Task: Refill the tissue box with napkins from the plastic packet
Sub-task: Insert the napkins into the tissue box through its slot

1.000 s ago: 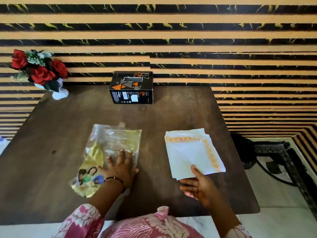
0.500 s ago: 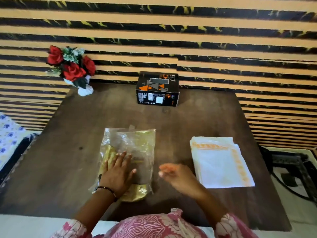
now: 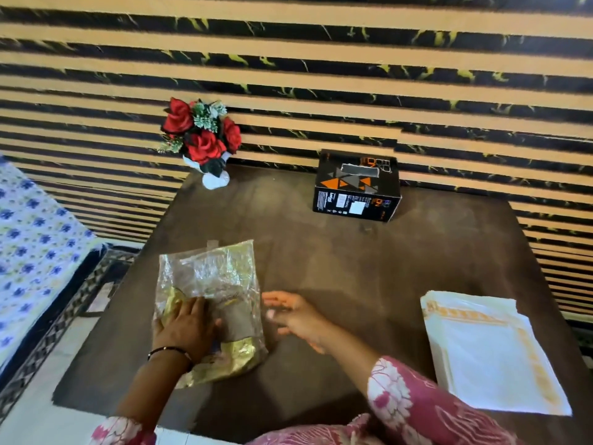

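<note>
A crumpled clear and gold plastic packet [image 3: 210, 284] lies flat on the dark wooden table [image 3: 369, 268]. My left hand [image 3: 186, 329] presses palm-down on its near half, fingers spread. My right hand [image 3: 295, 314] hovers just right of the packet, open and empty, not touching it. A stack of white napkins [image 3: 491, 358] with an orange border lies at the table's right near corner. The black tissue box [image 3: 357, 186] with orange triangles stands at the far edge, its top slot showing.
A white vase of red roses [image 3: 203, 142] stands at the table's far left corner against the striped wall. A bed with a blue flowered sheet [image 3: 35, 248] is to the left. The floor drops off right of the table.
My right hand let go of the napkin stack and moved left to the packet. My left hand stayed on the packet. The view has swung to the left.
</note>
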